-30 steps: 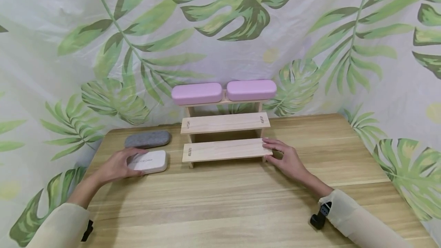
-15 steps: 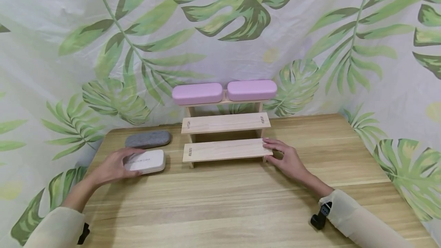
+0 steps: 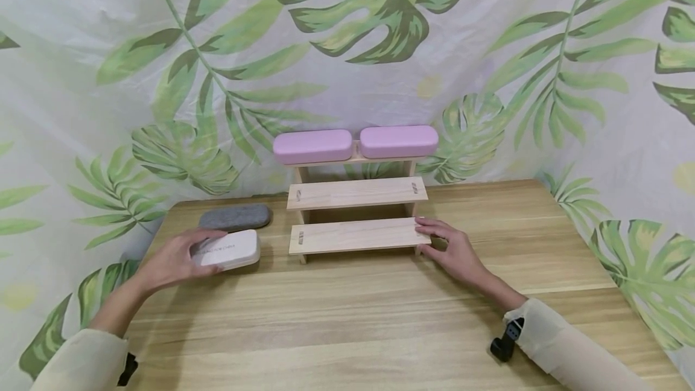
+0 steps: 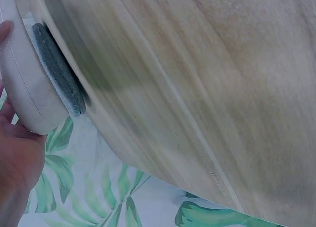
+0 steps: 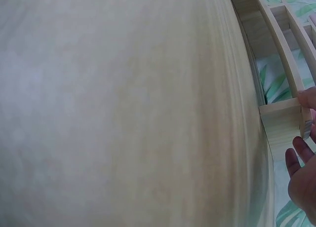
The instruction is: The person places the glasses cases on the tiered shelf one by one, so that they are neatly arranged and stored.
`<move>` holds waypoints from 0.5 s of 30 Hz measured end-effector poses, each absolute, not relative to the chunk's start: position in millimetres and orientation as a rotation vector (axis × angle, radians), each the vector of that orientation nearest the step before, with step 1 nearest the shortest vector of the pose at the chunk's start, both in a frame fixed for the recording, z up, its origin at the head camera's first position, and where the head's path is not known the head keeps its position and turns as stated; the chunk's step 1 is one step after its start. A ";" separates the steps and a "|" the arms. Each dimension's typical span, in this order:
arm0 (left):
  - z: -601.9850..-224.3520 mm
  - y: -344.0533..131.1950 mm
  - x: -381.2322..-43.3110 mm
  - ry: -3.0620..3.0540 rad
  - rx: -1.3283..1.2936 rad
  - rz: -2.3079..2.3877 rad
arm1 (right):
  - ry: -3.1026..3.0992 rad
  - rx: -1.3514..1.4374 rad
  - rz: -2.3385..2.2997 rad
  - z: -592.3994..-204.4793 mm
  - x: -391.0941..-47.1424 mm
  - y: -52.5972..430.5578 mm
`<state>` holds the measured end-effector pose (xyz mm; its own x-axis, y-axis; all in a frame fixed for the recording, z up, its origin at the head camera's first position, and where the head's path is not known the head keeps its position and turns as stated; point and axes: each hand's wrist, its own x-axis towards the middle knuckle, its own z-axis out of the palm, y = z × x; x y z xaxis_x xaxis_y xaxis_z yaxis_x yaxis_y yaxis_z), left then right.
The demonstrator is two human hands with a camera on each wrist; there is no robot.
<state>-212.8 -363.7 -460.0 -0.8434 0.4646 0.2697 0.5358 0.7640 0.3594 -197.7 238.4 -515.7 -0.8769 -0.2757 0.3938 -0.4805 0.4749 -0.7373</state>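
Note:
At the left of the table, my left hand (image 3: 172, 260) grips a white glasses case (image 3: 232, 250) with small lettering on its lid, thumb on the near side and fingers over the far side. The case tilts, with a shadow under its near edge. In the left wrist view the white case (image 4: 32, 84) stands out from the tabletop. A grey felt-like glasses case (image 3: 236, 217) lies just behind it. My right hand (image 3: 455, 256) pinches the right end of the lowest board of a three-tier wooden stand (image 3: 353, 236). In the right wrist view, fingers (image 5: 307, 97) overlap that board's end.
Two pink glasses cases, a left one (image 3: 313, 146) and a right one (image 3: 399, 141), sit side by side on the stand's top tier. The middle board (image 3: 355, 193) is bare. Behind the wooden table (image 3: 347, 318) hangs a leaf-patterned cloth (image 3: 347, 89).
My left hand has drawn the white case slightly left and raised and tilted it from lying flat. My right hand keeps its hold on the stand's lowest board.

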 end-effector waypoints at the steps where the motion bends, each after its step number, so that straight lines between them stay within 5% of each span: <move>1: -459.1 -363.3 -212.5 -2.793 -0.795 -0.645 | -2.501 0.651 1.359 -515.7 -197.6 238.3; 15: -451.3 -355.7 -209.1 -2.715 -0.808 -0.602 | -2.487 0.652 1.365 -515.9 -197.8 238.4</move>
